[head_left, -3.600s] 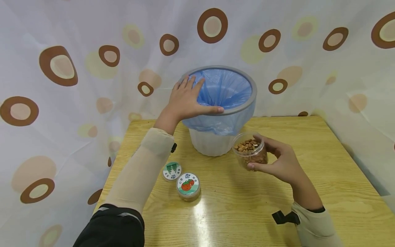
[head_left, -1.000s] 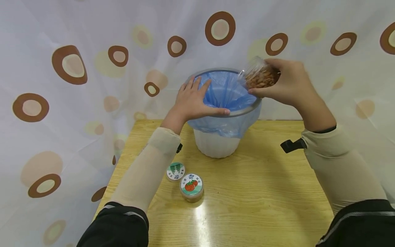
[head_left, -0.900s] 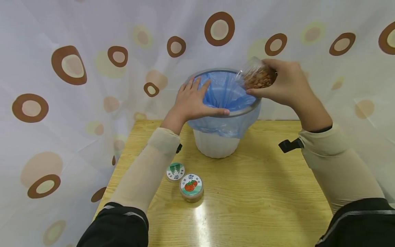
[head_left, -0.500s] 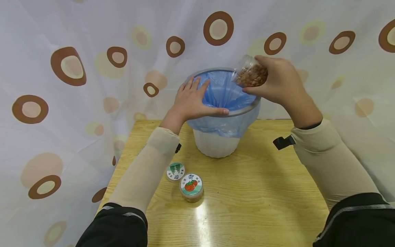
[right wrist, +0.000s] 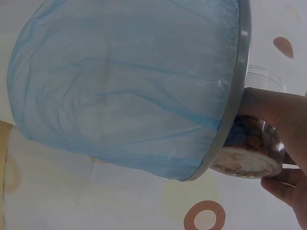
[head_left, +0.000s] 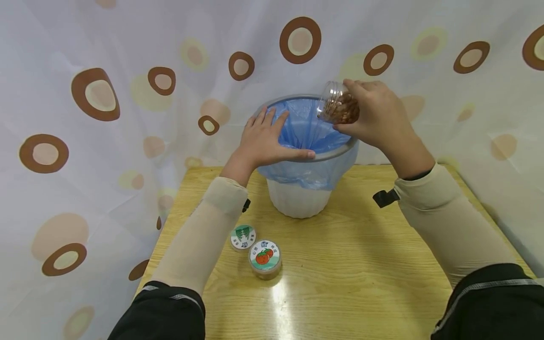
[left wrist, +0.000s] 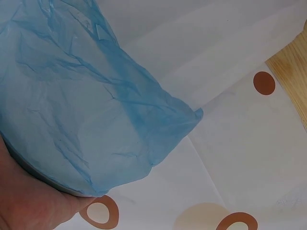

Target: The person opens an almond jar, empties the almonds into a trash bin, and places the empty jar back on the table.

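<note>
Right, clear jar (head_left: 340, 106) of brown nuts (head_left: 346, 109) is over the bin (head_left: 299, 200), tipped sideways, mouth toward left; right hand (head_left: 376, 113) has thumb and fingers curled round it. Left hand (head_left: 264, 141) spread, fingers straight, resting on the bin's grey rim (head_left: 340, 152), gripping nothing visibly, covering part of the rim. Blue liner (head_left: 306, 175) hangs over the outside. Table (head_left: 340, 278) also has a tub (head_left: 265, 259) and a round lid (head_left: 243, 237) just beside it; left sleeve (head_left: 201, 236) crosses near both. Right wrist view adds the jar's base, partly blocked by the bin; left wrist view gets mostly liner. Labels: red tomatoes on tub, green vegetable on lid, characters too small to read.
</note>
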Tool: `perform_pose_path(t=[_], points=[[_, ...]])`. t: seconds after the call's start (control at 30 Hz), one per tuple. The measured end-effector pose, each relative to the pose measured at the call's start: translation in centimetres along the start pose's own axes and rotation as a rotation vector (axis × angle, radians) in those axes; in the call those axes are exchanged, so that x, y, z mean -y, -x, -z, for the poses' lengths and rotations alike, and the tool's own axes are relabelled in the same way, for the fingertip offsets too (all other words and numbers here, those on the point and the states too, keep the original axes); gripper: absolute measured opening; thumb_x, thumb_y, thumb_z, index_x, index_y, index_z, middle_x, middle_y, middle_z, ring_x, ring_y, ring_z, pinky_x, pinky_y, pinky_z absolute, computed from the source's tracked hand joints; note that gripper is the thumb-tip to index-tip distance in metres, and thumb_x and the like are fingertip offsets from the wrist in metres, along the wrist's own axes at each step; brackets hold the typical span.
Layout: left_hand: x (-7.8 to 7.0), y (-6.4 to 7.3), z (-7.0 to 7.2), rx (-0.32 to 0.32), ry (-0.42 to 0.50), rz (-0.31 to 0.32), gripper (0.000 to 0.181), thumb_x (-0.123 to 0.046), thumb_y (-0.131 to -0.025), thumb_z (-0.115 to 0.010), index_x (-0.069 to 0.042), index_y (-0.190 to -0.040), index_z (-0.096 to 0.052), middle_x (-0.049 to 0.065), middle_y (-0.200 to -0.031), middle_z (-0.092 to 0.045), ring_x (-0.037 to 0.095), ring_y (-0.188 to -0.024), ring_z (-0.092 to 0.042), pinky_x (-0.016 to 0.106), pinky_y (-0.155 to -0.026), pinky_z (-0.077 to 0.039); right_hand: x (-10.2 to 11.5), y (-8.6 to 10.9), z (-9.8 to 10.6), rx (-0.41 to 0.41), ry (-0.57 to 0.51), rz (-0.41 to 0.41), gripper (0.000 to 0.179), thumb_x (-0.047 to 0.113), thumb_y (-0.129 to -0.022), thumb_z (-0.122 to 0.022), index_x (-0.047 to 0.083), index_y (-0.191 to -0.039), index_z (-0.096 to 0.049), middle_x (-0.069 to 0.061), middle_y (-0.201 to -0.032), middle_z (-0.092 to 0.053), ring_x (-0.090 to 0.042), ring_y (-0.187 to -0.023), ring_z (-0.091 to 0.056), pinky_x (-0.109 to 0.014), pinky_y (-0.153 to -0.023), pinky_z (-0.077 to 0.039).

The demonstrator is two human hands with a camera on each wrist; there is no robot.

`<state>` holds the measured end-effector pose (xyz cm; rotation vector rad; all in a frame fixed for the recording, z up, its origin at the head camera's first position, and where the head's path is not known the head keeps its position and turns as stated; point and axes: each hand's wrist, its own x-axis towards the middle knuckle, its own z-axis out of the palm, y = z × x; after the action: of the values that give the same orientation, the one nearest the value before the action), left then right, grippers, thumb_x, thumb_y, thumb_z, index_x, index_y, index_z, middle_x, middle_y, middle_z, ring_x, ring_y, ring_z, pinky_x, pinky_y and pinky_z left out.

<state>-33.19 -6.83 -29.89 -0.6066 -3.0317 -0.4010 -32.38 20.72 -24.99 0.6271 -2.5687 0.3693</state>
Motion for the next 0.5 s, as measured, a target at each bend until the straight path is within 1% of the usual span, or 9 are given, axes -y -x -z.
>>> perform_pose_path(t=[0.37,0.5], points=[[0.09,0.00,-0.11,-0.003,0.006,0.001,0.130,-0.098,-0.074,-0.057,-0.028,-0.173,-0.012,0.009,-0.180,-0.008,0.031,-0.168,0.002,0.055,-0.135,-0.002,-0.20,0.33,-0.62,-0.023,0.069,0.041,0.099,0.020,-0.075,-0.098,0.004,-0.158,-0.049,-0.026,-0.151,-0.059,-0.050,-0.137,-0.053,-0.062,-0.115,-0.045],[0.11,0.03,-0.07,0.002,0.011,0.003,0.129,-0.098,-0.074,-0.057,-0.028,-0.173,-0.012,0.008,-0.180,-0.007,0.030,-0.168,0.002,0.055,-0.135,-0.001,-0.18,0.39,-0.87,-0.044,0.093,0.084,0.097,0.019,-0.075,-0.098,0.001,-0.157,-0.050,-0.028,-0.150,-0.059,-0.051,-0.136,-0.054,-0.063,-0.115,-0.045]])
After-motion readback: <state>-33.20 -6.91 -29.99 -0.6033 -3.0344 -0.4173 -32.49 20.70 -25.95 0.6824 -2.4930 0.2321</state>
